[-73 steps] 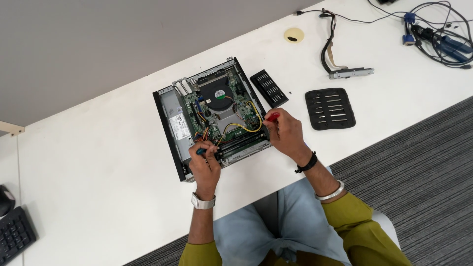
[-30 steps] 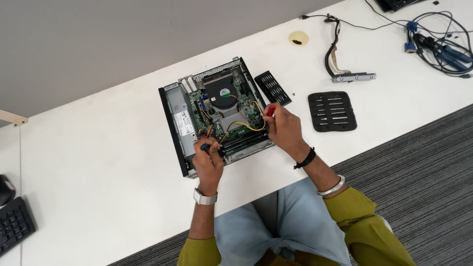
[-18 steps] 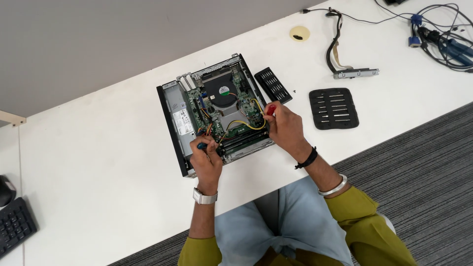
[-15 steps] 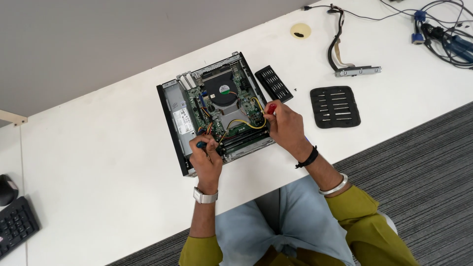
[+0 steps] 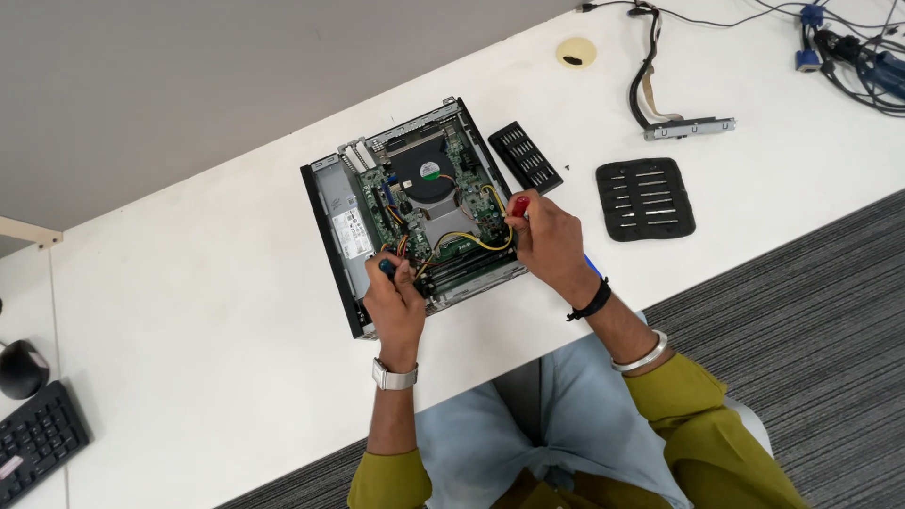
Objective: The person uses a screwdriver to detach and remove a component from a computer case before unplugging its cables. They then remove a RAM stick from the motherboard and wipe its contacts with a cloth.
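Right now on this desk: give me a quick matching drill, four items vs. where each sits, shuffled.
Items:
1. open computer case
2. black bit tray
3. keyboard
4. red-handled tool

Places:
A. at the desk's left edge, near corner
B. in the right hand, over the case's right side
C. on the desk to the right of the case
D. mid-desk, under both hands

Pairs: 1-D, 2-C, 3-A, 4-B. The left hand holds a dark-handled tool at the case's near side.
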